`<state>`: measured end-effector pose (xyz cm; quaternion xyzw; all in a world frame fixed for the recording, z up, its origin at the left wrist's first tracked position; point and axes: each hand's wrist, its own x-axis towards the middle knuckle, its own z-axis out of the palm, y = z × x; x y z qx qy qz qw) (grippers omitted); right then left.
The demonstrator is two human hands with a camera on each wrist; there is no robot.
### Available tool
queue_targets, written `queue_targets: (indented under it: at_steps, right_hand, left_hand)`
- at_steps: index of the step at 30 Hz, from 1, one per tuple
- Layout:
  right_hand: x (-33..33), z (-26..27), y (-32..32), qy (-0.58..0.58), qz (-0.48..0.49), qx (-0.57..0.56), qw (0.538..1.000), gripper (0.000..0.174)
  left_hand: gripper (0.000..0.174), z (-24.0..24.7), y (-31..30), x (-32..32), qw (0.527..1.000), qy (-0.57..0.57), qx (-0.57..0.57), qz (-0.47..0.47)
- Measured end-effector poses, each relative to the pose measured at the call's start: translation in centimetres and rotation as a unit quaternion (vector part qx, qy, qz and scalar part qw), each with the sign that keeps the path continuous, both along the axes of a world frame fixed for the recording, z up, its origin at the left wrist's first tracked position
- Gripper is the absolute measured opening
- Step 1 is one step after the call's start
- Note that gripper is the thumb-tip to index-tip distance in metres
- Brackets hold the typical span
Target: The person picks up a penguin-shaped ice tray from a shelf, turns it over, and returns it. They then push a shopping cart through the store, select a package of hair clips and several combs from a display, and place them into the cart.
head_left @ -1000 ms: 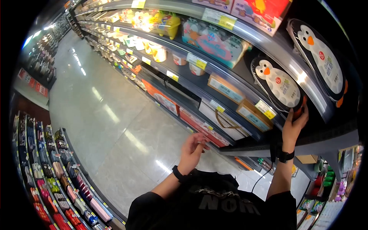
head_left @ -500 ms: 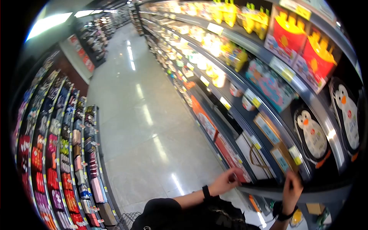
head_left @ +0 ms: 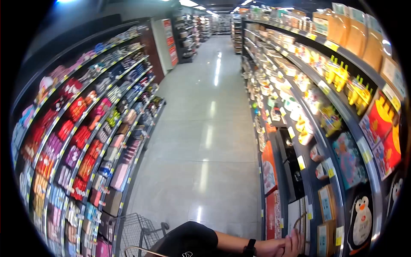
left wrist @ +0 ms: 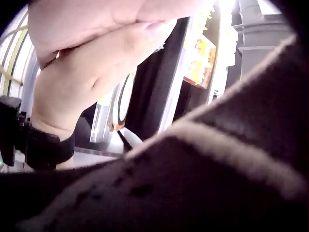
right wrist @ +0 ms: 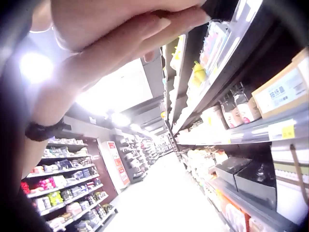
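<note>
At the bottom of the head view my left hand (head_left: 273, 247) and right hand (head_left: 293, 243) meet, the right hand's fingers lying over the left. No object shows in either. In the right wrist view the fingers of the right hand (right wrist: 140, 34) stretch out close beside the left forearm, which has a black band (right wrist: 46, 130). The left wrist view shows the right wrist's black strap (left wrist: 48, 147) just beyond the left hand. Nearest the hands on the shelf are a white box with a brown handle (head_left: 301, 220), brown boxes (head_left: 327, 201) and a penguin-shaped pack (head_left: 361, 220).
A wire shopping cart (head_left: 139, 233) stands at the lower left. The tiled aisle floor (head_left: 188, 171) runs ahead between a left shelf (head_left: 85, 141) of folded colourful goods and a right shelf of boxes and yellow fries-shaped packs (head_left: 387, 132).
The right hand has left the penguin-shaped pack and come down to the left hand, where the two now touch. The view has swung left and up along the aisle.
</note>
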<state>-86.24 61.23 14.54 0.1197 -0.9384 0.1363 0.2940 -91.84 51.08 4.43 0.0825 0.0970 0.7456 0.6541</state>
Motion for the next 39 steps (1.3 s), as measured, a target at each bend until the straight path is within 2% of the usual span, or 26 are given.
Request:
queue_targets:
  at_steps: [1, 4, 5, 6, 7, 8, 9, 11, 14, 15, 19, 22, 25, 28, 29, 31, 32, 35, 36, 38, 39]
  right_hand:
    - [-0.3, -0.3, -0.2, 0.017, -0.017, -0.018, 1.0, 0.054]
    - [-2.5, 0.0, -0.8, 0.019, 0.016, -0.149, 0.988, 0.057]
    - [-2.8, -0.1, -0.8, 0.014, 0.03, -0.169, 0.985, 0.056]
    - [-3.2, -0.1, -1.3, 0.002, 0.044, -0.181, 0.983, 0.055]
    - [-3.2, -0.2, -1.5, -0.01, 0.058, -0.182, 0.982, 0.053]
    - [-3.2, -0.2, -2.0, -0.027, 0.067, -0.187, 0.98, 0.052]
    - [-3.1, -0.4, -2.2, -0.043, 0.078, -0.186, 0.978, 0.051]
    - [-2.6, -0.7, -2.4, -0.081, 0.104, -0.186, 0.974, 0.049]
    - [-1.9, -1.6, -2.5, -0.147, 0.145, -0.184, 0.961, 0.046]
    - [-1.6, -2.1, -2.4, -0.172, 0.16, -0.183, 0.955, 0.045]
    - [-0.5, -3.9, -2.2, -0.271, 0.211, -0.175, 0.923, 0.041]
    - [0.4, -5.4, -2.3, -0.334, 0.258, -0.158, 0.893, 0.038]
    - [1.2, -7.2, -3.0, -0.375, 0.319, -0.123, 0.862, 0.036]
    - [1.7, -8.7, -4.1, -0.407, 0.392, -0.068, 0.822, 0.033]
    - [1.7, -9.1, -4.7, -0.415, 0.416, -0.045, 0.808, 0.033]
    - [2.2, -8.9, -6.6, -0.403, 0.469, -0.027, 0.786, 0.031]
    - [3.4, -6.7, -7.6, -0.373, 0.518, -0.075, 0.766, 0.032]
    - [5.0, -9.4, -10.0, -0.382, 0.531, -0.015, 0.756, 0.035]
    - [5.9, -9.1, -10.9, -0.42, 0.532, 0.001, 0.735, 0.036]
    - [7.3, -8.4, -13.2, -0.488, 0.528, 0.035, 0.695, 0.039]
    - [7.9, -8.8, -14.1, -0.471, 0.55, 0.065, 0.686, 0.039]
  left_hand:
    - [0.056, 3.4, -0.3, -0.5, 0.995, 0.07, 0.033, 0.057]
    - [0.073, 6.5, -3.8, -2.2, 0.962, 0.257, -0.091, -0.01]
    - [0.083, 12.0, -6.1, -1.8, 0.938, 0.318, -0.034, 0.129]
    - [0.08, 7.9, -5.9, -2.6, 0.933, 0.356, -0.046, 0.021]
    - [0.071, 9.8, -7.0, -2.6, 0.863, 0.49, -0.038, 0.114]
    - [0.062, 11.7, -8.2, -2.4, 0.767, 0.609, -0.031, 0.199]
    - [0.054, 12.2, -8.8, -2.4, 0.679, 0.679, -0.04, 0.276]
    - [0.038, 12.7, -9.4, -1.8, 0.467, 0.783, -0.057, 0.408]
    - [0.027, 11.7, -9.2, -1.0, 0.386, 0.833, -0.071, 0.39]
    - [0.026, 11.5, -9.4, -0.2, 0.358, 0.864, -0.151, 0.319]
    - [0.028, 8.4, -9.9, 2.2, 0.296, 0.842, -0.183, 0.413]
    - [0.03, 7.5, -10.0, 5.5, 0.343, 0.821, -0.239, 0.388]
    - [0.037, 9.8, -10.7, 10.6, 0.36, 0.769, -0.45, 0.278]
    - [0.047, 6.4, -11.0, 16.0, 0.227, 0.717, -0.577, 0.318]
    - [0.053, 6.5, -11.7, 17.8, 0.249, 0.677, -0.587, 0.368]
    - [0.057, 5.5, -12.8, 22.2, 0.236, 0.618, -0.651, 0.372]
    - [0.059, 4.8, -13.6, 24.2, 0.229, 0.587, -0.68, 0.374]
    - [0.066, 2.3, -15.7, 31.1, 0.204, 0.49, -0.773, 0.347]
    - [0.067, 2.4, -16.2, 33.7, 0.192, 0.453, -0.799, 0.346]
    - [0.062, 3.3, -17.7, 39.0, 0.139, 0.393, -0.846, 0.333]
    - [0.06, 2.9, -18.5, 41.6, 0.102, 0.357, -0.866, 0.336]
